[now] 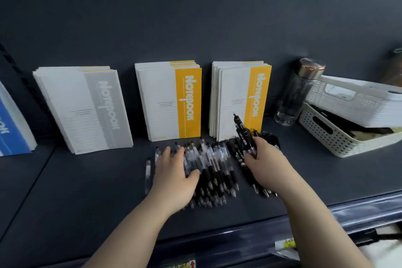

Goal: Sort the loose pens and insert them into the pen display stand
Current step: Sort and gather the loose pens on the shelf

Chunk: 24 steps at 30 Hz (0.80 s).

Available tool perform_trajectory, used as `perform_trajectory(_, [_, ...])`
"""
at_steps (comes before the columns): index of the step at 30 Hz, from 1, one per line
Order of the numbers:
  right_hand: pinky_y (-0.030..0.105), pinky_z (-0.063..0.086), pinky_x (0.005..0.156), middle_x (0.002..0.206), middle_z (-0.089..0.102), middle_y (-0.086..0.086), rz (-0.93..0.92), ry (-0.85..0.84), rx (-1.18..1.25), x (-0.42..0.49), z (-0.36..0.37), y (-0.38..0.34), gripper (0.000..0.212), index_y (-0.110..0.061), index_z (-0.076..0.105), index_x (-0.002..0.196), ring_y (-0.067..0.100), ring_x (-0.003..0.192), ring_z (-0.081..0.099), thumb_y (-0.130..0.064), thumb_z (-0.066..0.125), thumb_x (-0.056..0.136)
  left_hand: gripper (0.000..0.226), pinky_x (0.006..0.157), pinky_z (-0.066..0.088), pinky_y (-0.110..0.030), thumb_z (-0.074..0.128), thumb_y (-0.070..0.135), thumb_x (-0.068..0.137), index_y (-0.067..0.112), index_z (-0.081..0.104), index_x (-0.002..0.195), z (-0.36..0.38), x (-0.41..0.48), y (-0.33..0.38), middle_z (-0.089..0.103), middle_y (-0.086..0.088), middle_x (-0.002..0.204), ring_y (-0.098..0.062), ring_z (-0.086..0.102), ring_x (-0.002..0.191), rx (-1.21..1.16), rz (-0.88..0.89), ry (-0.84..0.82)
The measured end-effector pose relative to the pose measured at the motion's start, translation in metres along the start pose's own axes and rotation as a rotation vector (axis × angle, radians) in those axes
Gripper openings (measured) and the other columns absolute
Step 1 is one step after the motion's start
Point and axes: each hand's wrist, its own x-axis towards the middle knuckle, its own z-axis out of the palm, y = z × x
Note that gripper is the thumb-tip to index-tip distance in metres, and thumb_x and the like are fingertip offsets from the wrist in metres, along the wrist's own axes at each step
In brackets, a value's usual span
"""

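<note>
Loose pens [215, 172]: lay in a pile on the shelf [87, 191], in front of the notebooks [168, 100].
Left hand [174, 172]: fingers were straight and spread, pressing the pile, likely to stop pens rolling.
Right hand [263, 159]: fingers were curled tight round a bunch of black pens [242, 132], likely ones already picked out.
Pen stand: not in view.

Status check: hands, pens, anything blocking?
Left hand flat on the spread of loose clear-and-black pens. Right hand grips a bundle of black pens. No display stand in view. Yellow-banded notebook stack right behind.
</note>
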Motion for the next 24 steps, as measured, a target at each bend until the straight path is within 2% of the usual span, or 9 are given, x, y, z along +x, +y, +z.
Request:
perform_trajectory(3, [0.035,0.049,0.074,0.108,0.065,0.010,0.071,0.049,-0.160,0.007,-0.007,0.018,0.044,-0.010,0.035,0.137,0.027,0.095,0.059,-0.017,0.044,0.094,0.064,0.118,0.005,-0.042,0.043,0.038,0.097,0.025,0.010,0.151,0.013,0.006,0.016,-0.010,0.001,0.159,-0.021,-0.010,0.146,0.105,0.048,-0.008])
perform_trajectory(7, [0.033,0.045,0.066,0.110,0.063,0.010,0.072,0.051,-0.272,0.016,0.000,0.025,0.051,-0.011,0.027,0.142,0.029,0.095,0.061,-0.018,0.044,0.094,0.062,0.118,0.005,-0.044,0.040,0.041,0.097,0.025,0.012,0.151,0.033,0.013,0.034,-0.005,-0.003,0.159,-0.021,-0.008,0.146,0.254,0.131,-0.006])
perform_trajectory(10, [0.030,0.039,0.063,0.116,0.050,0.009,0.020,0.094,-0.319,0.017,0.009,0.024,0.039,-0.016,0.035,0.129,0.029,0.096,0.058,-0.015,0.046,0.092,0.056,0.118,0.000,-0.049,0.038,0.041,0.097,0.032,0.018,0.149,0.046,0.020,0.045,-0.005,-0.001,0.159,-0.025,-0.008,0.146,0.389,0.202,0.003])
perform_trajectory(12, [0.029,0.038,0.063,0.115,0.045,0.007,-0.024,0.114,-0.385,0.015,0.010,0.023,0.034,-0.019,0.040,0.124,0.027,0.099,0.056,-0.020,0.049,0.091,0.049,0.115,-0.003,-0.054,0.037,0.041,0.098,0.034,0.029,0.145,0.054,0.023,0.051,0.001,0.000,0.160,-0.027,-0.006,0.146,0.497,0.255,-0.014])
perform_trajectory(14, [0.029,0.037,0.065,0.115,0.046,0.005,-0.065,0.108,-0.432,0.013,0.010,0.023,0.032,-0.021,0.042,0.121,0.026,0.104,0.052,-0.029,0.051,0.091,0.041,0.112,-0.007,-0.058,0.036,0.041,0.098,0.031,0.044,0.137,0.061,0.026,0.055,0.014,0.000,0.158,-0.027,-0.002,0.146,0.597,0.300,-0.058])
perform_trajectory(16, [0.030,0.036,0.066,0.115,0.049,0.004,-0.097,0.090,-0.456,0.012,0.010,0.024,0.035,-0.022,0.043,0.120,0.024,0.108,0.051,-0.040,0.052,0.091,0.038,0.109,-0.010,-0.062,0.035,0.038,0.098,0.027,0.051,0.131,0.066,0.028,0.058,0.028,0.001,0.152,-0.026,0.002,0.146,0.679,0.333,-0.110])
perform_trajectory(20, [0.029,0.035,0.063,0.119,0.046,0.006,-0.123,0.088,-0.466,0.014,0.013,0.027,0.040,-0.020,0.041,0.121,0.024,0.103,0.056,-0.047,0.047,0.092,0.039,0.107,-0.014,-0.063,0.032,0.036,0.099,0.022,0.047,0.132,0.068,0.027,0.061,0.040,0.002,0.141,-0.029,0.010,0.144,0.780,0.383,-0.087])
perform_trajectory(24, [0.028,0.037,0.054,0.121,0.043,0.008,-0.087,0.115,-0.438,0.017,0.014,0.025,0.047,-0.022,0.029,0.133,0.026,0.089,0.061,-0.045,0.044,0.095,0.036,0.107,-0.013,-0.064,0.033,0.034,0.099,0.020,0.050,0.128,0.068,0.024,0.063,0.042,-0.001,0.130,-0.030,0.022,0.133,0.838,0.378,-0.026])
